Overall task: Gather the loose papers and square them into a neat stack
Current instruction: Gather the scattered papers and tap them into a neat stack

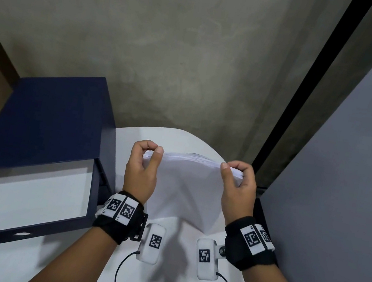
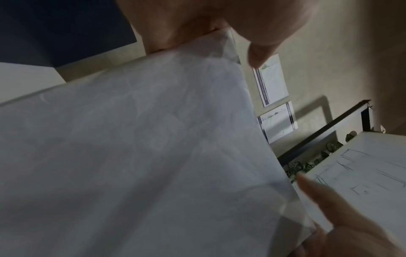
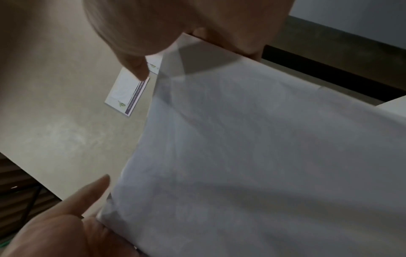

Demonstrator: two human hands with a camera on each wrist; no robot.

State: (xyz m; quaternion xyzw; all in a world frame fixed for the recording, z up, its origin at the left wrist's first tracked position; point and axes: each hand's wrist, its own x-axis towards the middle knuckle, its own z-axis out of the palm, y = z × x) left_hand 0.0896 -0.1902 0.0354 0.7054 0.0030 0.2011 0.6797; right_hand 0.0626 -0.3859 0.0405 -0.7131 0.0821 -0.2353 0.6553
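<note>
Head view first. Stack of papers (image 1: 187,185) held up on edge over the white table (image 1: 57,267), pinched at the two top corners: left hand (image 1: 141,170) on the left corner, right hand (image 1: 239,190) on the right, thumbs toward the camera, fingers curled round the back. Long axis running left to right between the hands, top edge bowed up a little in the middle. Lower edge looks down on the tabletop or just above it, can't say for sure. Both hands about equally near, one per end, so no closer hand to speak of. Open dark blue box file (image 1: 38,156) sitting off to the left, well apart from the stack.

Left wrist view next. Mostly a big sheet face (image 2: 136,147), blurry, with the thumb (image 2: 182,26) clamped on the top corner. Sheet edges near that corner slightly fanned, not flush yet. A couple of posters (image 2: 271,80) on the wall behind.

Right wrist view last. Same deal mirrored: thumb (image 3: 140,31) pressing the corner of the paper face (image 3: 252,156), a finger (image 3: 92,193) lower down beside the side edge, touching or not, can't tell.

Best guess: mid-squaring, tapping the lower edge down on the table next. Whole thing turns on keeping the stack upright and that lower edge level with the tabletop.
</note>
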